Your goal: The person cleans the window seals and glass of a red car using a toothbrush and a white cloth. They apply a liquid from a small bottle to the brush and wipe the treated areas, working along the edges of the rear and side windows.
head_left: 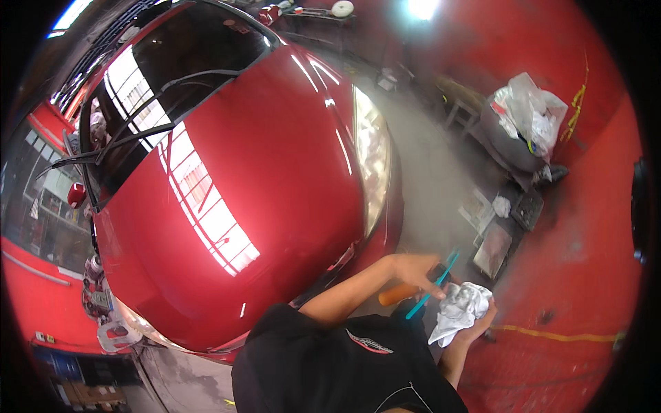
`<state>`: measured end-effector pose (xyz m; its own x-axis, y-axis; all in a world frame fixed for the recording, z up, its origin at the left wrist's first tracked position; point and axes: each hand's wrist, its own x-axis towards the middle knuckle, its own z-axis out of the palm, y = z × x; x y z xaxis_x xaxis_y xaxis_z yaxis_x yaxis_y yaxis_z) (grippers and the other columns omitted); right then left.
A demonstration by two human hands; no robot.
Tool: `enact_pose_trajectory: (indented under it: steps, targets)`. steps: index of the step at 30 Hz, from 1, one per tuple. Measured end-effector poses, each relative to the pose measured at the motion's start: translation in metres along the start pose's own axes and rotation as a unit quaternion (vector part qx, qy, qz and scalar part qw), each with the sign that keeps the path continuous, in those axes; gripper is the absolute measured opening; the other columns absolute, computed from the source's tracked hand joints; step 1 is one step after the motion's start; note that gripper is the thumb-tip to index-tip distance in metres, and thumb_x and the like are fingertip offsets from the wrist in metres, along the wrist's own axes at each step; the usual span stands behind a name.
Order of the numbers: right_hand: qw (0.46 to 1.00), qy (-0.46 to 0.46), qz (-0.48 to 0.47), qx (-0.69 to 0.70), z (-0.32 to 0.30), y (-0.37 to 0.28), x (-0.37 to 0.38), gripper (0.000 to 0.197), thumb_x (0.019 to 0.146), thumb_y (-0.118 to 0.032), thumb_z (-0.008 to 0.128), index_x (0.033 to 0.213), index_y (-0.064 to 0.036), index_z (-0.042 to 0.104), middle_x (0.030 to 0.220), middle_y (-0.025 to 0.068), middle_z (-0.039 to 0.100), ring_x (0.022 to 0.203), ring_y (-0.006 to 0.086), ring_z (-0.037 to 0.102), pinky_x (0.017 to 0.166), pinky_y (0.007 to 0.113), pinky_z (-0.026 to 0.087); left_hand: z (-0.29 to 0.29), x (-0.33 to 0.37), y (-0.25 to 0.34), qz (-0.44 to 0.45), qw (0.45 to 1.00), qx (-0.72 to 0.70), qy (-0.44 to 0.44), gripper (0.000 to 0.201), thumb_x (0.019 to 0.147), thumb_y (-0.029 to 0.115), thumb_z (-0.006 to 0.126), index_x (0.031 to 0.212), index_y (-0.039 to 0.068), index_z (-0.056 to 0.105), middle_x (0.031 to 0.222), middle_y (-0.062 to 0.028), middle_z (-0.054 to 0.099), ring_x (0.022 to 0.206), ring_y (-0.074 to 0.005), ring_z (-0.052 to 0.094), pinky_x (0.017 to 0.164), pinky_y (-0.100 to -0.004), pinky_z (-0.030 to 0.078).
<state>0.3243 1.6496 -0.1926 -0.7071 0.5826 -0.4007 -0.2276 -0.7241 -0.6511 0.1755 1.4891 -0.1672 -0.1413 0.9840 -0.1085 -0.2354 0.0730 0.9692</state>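
My left hand (410,270) is closed around an orange, rounded bottle-like thing (394,295) with a dark end (436,272). A slim teal stick (419,307) slants across the same hand; its kind does not show. Close beside it, my right hand (487,321) grips a crumpled white cloth (463,308) with grey smudges. The cloth hangs down at one corner, near the fingers of my left hand. To the left is a red car with a glossy hood (289,172); its headlight (372,158) looks cloudy.
A dark rounded container (506,138) with white plastic bags (530,110) stands by the red wall at right. A small stool (463,115), flat trays (493,249) and a crumpled white wad (501,206) are on the floor. A yellow strip (558,335) crosses the red surface.
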Motion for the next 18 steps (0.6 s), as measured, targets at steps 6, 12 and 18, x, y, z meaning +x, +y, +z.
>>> enact_pose_trajectory:
  steps: [6, 12, 18]
  targets:
    - [0.927, -0.105, -0.209, -0.294, 0.046, -0.02, 0.191, 0.027, 0.091, -0.017, 0.051, 0.103, 0.0043, 0.062, 0.097, 0.0114, 0.059, 0.091, 0.0186, 0.056, 0.083, 0.032, 0.044, -0.072, 0.1, 0.039, 0.013, 1.0, 0.01, 0.02, 0.024, 0.086, 0.022, 0.07, 0.092, 0.001, 0.061, 0.074, -0.0027, 0.061, 0.061, -0.0105, 0.061, 0.054, -0.0245, 0.052]
    - [0.907, -0.206, -0.2, -0.308, 0.171, -0.042, 0.324, 0.017, 0.093, -0.014, 0.05, 0.096, 0.0004, 0.057, 0.088, 0.0053, 0.056, 0.082, 0.0129, 0.052, 0.076, 0.026, 0.042, -0.143, 0.174, 0.079, 0.039, 0.975, 0.019, 0.22, 0.024, 0.086, 0.024, 0.07, 0.093, 0.003, 0.061, 0.075, -0.0019, 0.063, 0.063, -0.0088, 0.06, 0.057, -0.024, 0.051]
    - [0.895, -0.279, -0.212, -0.275, 0.241, -0.021, 0.4, 0.051, 0.09, -0.004, 0.056, 0.137, -0.003, 0.037, 0.125, 0.0147, 0.048, 0.111, 0.0206, 0.048, 0.097, 0.032, 0.037, -0.242, 0.202, 0.085, 0.062, 0.938, -0.042, 0.338, 0.025, 0.085, 0.024, 0.072, 0.093, 0.003, 0.061, 0.076, -0.0022, 0.063, 0.063, -0.0101, 0.061, 0.058, -0.0247, 0.052]
